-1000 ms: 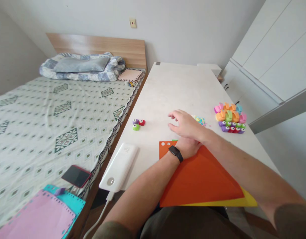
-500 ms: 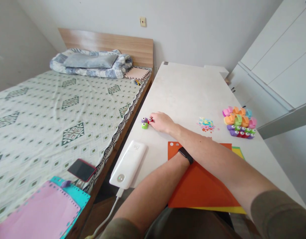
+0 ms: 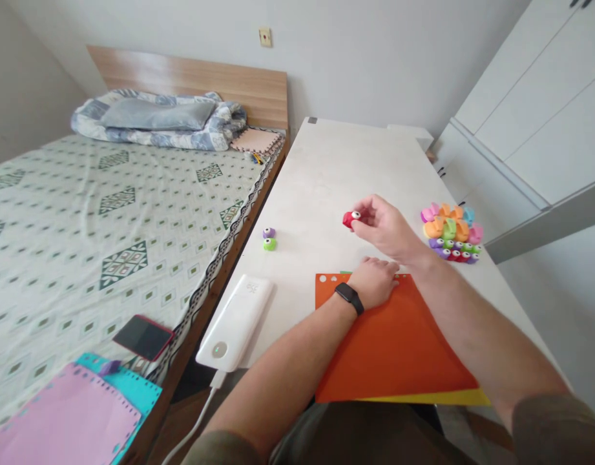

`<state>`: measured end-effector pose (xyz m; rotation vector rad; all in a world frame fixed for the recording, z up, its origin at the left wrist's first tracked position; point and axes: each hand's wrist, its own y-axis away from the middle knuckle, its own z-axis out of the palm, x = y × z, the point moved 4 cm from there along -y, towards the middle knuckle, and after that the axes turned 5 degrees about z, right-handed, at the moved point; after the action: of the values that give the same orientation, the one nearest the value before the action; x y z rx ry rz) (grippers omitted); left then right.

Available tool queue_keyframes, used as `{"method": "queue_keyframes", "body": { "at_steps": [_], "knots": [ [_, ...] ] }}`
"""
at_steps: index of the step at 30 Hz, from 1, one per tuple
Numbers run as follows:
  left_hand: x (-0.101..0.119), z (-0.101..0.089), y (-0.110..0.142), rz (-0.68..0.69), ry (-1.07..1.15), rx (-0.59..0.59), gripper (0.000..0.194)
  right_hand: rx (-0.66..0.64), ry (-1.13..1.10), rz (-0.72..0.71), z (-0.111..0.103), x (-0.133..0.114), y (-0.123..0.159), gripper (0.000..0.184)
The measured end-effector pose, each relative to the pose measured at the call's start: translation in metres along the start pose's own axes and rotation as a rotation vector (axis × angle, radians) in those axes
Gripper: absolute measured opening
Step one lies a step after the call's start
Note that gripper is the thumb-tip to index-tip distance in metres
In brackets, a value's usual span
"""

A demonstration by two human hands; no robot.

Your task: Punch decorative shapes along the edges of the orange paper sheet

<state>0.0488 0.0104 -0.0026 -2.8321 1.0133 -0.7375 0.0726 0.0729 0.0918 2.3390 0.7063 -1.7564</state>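
In my right hand (image 3: 385,225) is a small red craft punch (image 3: 348,220) with an eye on it, pinched between thumb and fingers above the white table. My left hand (image 3: 373,282), below a black wristband, lies flat with fingers stretched over the top edge of an orange sheet (image 3: 389,358). Punched holes line that edge at its left corner. Under the orange sheet a yellow sheet (image 3: 435,398) peeks out. A purple punch (image 3: 269,233) and a green punch (image 3: 269,245) stand together near the table's left edge. My right hand and forearm hide the paper confetti.
Several colourful punches (image 3: 451,231) are grouped at the table's right side. A white power bank (image 3: 235,323) with a cable lies at the left edge. On the bed beside it are a phone (image 3: 143,337) and pink and turquoise sheets (image 3: 67,410).
My right hand has lifted the red punch from beside the purple and green ones and carried it right. My left hand, hidden before under the right arm, now shows on the orange sheet.
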Motion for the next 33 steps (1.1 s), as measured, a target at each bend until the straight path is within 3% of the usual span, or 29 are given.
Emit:
{"method": "queue_keyframes", "body": {
  "at_steps": [3,6,10,18,24,33],
  "knots": [
    [0.0,0.0,-0.001,0.022,0.005,0.022,0.027,0.057,-0.072,0.12,-0.058,0.022,0.033,0.041],
    [-0.003,0.001,-0.002,0.028,0.032,0.029,0.027,0.144,-0.028,0.156,-0.108,0.048,0.065,0.042],
    [-0.005,0.003,-0.003,0.024,0.069,0.064,0.025,0.112,0.041,0.181,-0.142,0.077,0.095,0.043],
    [-0.005,0.003,-0.005,0.01,0.091,0.083,0.023,-0.119,0.375,0.084,-0.135,0.093,0.107,0.038],
    [-0.007,0.003,-0.006,0.019,0.097,0.089,0.02,-0.127,0.41,0.078,-0.126,0.095,0.112,0.034],
    [-0.006,0.005,-0.007,0.017,0.09,0.097,0.018,-0.131,0.494,0.029,-0.128,0.092,0.116,0.043]
  ]
}}
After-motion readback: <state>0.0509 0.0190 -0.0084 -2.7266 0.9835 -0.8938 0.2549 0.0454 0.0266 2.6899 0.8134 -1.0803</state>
